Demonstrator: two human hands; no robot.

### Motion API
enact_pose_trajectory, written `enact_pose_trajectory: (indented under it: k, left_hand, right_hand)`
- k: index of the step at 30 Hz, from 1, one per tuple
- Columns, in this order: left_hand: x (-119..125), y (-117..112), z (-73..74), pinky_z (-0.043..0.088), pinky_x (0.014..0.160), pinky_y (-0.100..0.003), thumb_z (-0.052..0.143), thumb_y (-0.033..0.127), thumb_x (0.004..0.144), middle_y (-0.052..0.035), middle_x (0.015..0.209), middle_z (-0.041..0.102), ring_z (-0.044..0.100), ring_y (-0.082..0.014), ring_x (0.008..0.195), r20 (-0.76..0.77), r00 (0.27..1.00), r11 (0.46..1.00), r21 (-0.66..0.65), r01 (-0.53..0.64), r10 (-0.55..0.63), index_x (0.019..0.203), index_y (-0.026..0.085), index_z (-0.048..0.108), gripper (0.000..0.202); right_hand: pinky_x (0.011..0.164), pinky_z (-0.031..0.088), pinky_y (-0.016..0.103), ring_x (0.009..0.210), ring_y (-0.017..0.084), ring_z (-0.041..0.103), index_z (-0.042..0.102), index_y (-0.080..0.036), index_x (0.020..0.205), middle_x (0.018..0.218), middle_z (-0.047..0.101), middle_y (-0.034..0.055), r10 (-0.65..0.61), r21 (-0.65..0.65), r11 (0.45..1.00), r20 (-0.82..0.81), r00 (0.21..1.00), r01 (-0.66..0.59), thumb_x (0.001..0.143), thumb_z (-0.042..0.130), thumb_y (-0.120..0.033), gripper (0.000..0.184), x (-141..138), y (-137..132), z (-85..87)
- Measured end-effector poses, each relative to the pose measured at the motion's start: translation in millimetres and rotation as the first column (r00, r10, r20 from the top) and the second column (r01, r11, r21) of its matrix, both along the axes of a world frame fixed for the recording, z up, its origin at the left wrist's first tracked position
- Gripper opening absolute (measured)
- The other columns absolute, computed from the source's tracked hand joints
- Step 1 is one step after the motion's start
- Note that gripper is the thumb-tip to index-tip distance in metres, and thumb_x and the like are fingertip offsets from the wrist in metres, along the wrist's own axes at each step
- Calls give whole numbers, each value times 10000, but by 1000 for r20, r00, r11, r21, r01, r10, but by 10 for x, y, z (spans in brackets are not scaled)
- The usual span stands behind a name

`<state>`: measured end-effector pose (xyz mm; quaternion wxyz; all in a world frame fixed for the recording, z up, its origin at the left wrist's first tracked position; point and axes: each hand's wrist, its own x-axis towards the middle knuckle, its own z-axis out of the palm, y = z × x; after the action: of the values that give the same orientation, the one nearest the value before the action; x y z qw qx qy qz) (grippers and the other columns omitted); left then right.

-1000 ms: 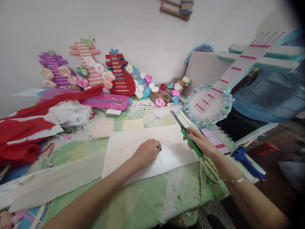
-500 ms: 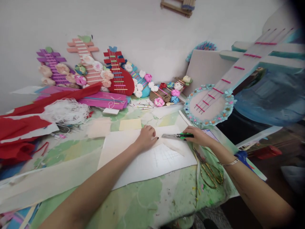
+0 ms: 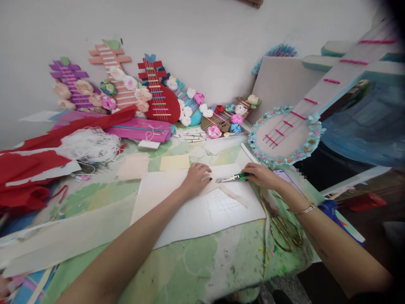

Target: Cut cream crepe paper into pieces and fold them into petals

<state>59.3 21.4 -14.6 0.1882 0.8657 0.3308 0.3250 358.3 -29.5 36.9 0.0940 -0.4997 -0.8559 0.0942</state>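
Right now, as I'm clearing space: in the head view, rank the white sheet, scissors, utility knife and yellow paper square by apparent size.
1. white sheet
2. scissors, though nearer the camera
3. utility knife and yellow paper square: similar length, not ranked

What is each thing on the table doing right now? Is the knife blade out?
left hand, pressing down on the white sheet
right hand, gripping the green knife
green knife, blade out, lying across the sheet
white sheet, flat on the table
scissors, lying beside the right forearm
phone, mostly hidden behind the right wrist
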Motion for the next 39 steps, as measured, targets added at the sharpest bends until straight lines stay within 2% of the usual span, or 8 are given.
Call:
enact_pose_trajectory:
  k: [4, 9, 14, 22, 31, 39]
  left_hand:
    - [-12, 21, -8, 364, 956, -419, 519, 151, 825, -80, 1056, 599, 460, -235, 1069, 41, 999, 1000, -18, 2, -1, 925, 183, 600, 133]
    - [-22, 30, 40, 375, 951, -408, 417, 66, 836, -67, 1040, 617, 487, -219, 1043, 59, 998, 999, -41, 31, -29, 878, 194, 617, 241]
    - [-39, 11, 66, 369, 968, -405, 425, 72, 838, -66, 1063, 606, 470, -219, 1064, 83, 996, 998, -56, 23, -18, 898, 196, 612, 232]
    - [-21, 25, 2, 363, 977, -422, 488, 82, 815, -62, 1047, 608, 467, -225, 1072, 70, 996, 996, -72, 59, -54, 867, 201, 624, 188]
    - [-3, 26, 4, 388, 947, -425, 447, -2, 785, -78, 1042, 600, 470, -230, 1048, 60, 998, 997, -67, 25, -21, 884, 193, 643, 294]
    - [-8, 16, 7, 394, 930, -424, 455, -19, 788, -71, 1047, 608, 470, -230, 1039, 39, 999, 999, -32, -3, 4, 872, 215, 695, 345]
  right_hand:
    - [795, 463, 346, 890, 235, 591, 675, -165, 1011, 970, 608, 117, 2, 0, 1000, 19, 1000, -2, 787, 510, -93, 287, 21, -14, 46]
    - [804, 463, 340, 896, 229, 590, 678, -181, 1006, 970, 612, 108, 14, -6, 1000, 27, 1000, -13, 786, 532, -107, 275, -61, -4, 27]
    - [781, 467, 349, 877, 238, 594, 678, -168, 990, 967, 610, 116, -6, -1, 1000, 37, 999, 6, 779, 514, -96, 277, -52, 17, 39]
    - [769, 462, 349, 863, 240, 597, 675, -158, 971, 958, 615, 117, -16, -9, 1000, 61, 998, 17, 773, 503, -79, 274, -51, -1, 78]
    - [800, 465, 337, 888, 227, 597, 667, -167, 1003, 968, 615, 104, 33, -20, 999, 11, 999, -32, 778, 520, -90, 280, -112, 27, 33]
    - [844, 446, 346, 948, 231, 558, 635, -157, 1051, 992, 607, 115, 94, 15, 995, 1, 996, -94, 776, 517, -59, 315, -316, 41, -13]
